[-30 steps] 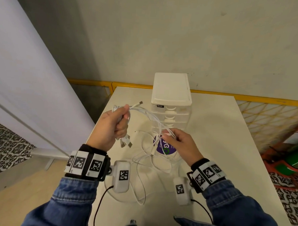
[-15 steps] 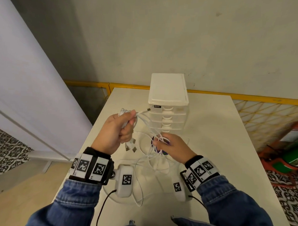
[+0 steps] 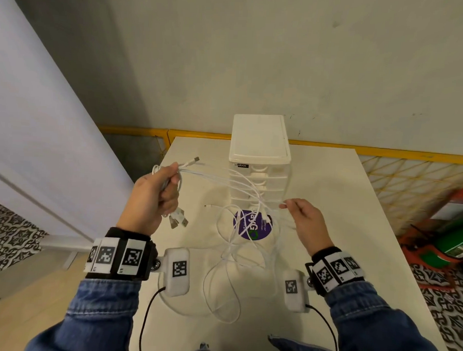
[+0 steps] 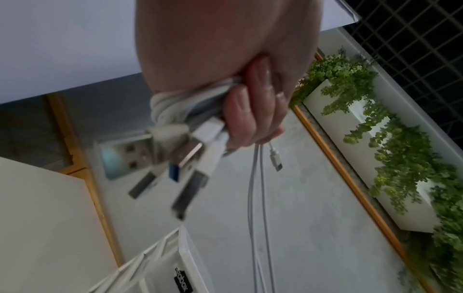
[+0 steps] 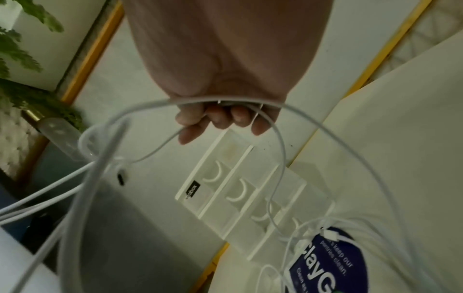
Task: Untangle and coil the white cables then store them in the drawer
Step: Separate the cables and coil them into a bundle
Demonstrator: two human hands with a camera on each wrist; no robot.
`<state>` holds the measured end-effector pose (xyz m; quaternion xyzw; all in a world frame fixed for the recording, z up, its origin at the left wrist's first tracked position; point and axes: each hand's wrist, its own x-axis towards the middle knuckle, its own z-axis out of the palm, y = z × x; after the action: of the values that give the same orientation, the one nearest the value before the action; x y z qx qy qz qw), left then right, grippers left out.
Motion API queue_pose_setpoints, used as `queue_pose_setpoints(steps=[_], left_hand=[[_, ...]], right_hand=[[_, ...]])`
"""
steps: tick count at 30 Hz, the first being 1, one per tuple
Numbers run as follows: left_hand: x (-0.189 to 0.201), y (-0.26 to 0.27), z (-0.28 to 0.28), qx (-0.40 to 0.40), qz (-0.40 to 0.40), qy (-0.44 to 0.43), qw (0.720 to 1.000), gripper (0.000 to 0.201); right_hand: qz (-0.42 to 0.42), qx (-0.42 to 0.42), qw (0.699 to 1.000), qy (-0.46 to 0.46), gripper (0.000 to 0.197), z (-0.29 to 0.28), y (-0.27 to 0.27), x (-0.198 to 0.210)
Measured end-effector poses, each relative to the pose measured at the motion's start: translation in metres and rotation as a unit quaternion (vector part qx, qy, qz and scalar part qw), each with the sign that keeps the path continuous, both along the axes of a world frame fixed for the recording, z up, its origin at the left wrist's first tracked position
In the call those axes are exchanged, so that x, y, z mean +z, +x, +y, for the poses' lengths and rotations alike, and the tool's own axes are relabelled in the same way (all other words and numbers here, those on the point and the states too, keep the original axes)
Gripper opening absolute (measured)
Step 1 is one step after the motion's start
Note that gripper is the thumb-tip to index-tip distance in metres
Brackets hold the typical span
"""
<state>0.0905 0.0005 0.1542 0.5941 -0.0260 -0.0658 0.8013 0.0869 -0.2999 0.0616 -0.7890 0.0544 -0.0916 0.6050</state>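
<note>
Several white cables lie tangled on the white table before a white drawer unit. My left hand is raised at the left and grips a bundle of the cables, with USB plugs hanging below the fist. In the left wrist view its fingers curl round the cables. My right hand is lifted to the right of the drawers and pinches one cable end. In the right wrist view its fingers hold a cable that loops down to the table.
A purple round sticker lies under the tangle in front of the drawers. A yellow rail runs behind the table, with yellow mesh at the right. A white panel stands to the left. Green plants show in the left wrist view.
My right hand has lifted off the tangle and moved to the right, drawing one cable out. My left hand stays raised with its bundle.
</note>
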Motion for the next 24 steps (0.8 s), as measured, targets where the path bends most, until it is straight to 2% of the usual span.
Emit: queue_pose_setpoints(steps=[4,7,11,13,15,17,19,21,22,23,24], left_hand=[[0.001,-0.001,0.009,0.016,-0.012,-0.017,1.000,0.037],[0.006,-0.002,0.018,0.030,-0.040,-0.060,0.997,0.039],[0.007,0.000,0.018,0.027,-0.030,-0.010,0.999,0.035],[0.005,-0.003,0.004,-0.004,-0.016,0.013,1.000,0.032],[0.004,-0.007,-0.016,-0.036,-0.004,0.057,0.998,0.032],[0.006,-0.011,-0.035,-0.066,0.001,0.104,0.992,0.032],[0.010,-0.013,-0.050,-0.095,0.006,0.126,0.987,0.032],[0.016,-0.014,-0.062,-0.134,0.001,0.135,0.982,0.033],[0.019,-0.015,-0.067,-0.155,-0.006,0.134,0.979,0.034],[0.021,-0.015,-0.070,-0.172,-0.012,0.128,0.977,0.034],[0.024,-0.016,-0.072,-0.181,-0.017,0.119,0.976,0.034]], right_hand=[[0.022,-0.101,0.991,-0.081,0.024,-0.024,0.002,-0.016],[0.083,-0.161,0.977,-0.113,0.031,-0.049,-0.001,-0.032],[0.203,-0.125,0.956,-0.169,0.032,-0.065,-0.005,-0.052],[0.191,-0.137,0.953,-0.191,0.029,-0.055,-0.001,-0.050],[0.087,-0.149,0.964,-0.200,0.031,-0.035,0.003,-0.033],[-0.052,-0.098,0.977,-0.179,0.038,-0.011,0.002,0.001],[-0.128,0.050,0.979,-0.151,0.052,0.017,-0.006,0.038],[-0.126,0.197,0.966,-0.113,0.071,0.045,-0.011,0.059],[-0.116,0.229,0.962,-0.089,0.073,0.055,-0.011,0.063],[-0.104,0.234,0.965,-0.061,0.065,0.062,-0.010,0.064],[-0.093,0.222,0.970,-0.027,0.047,0.068,-0.010,0.065]])
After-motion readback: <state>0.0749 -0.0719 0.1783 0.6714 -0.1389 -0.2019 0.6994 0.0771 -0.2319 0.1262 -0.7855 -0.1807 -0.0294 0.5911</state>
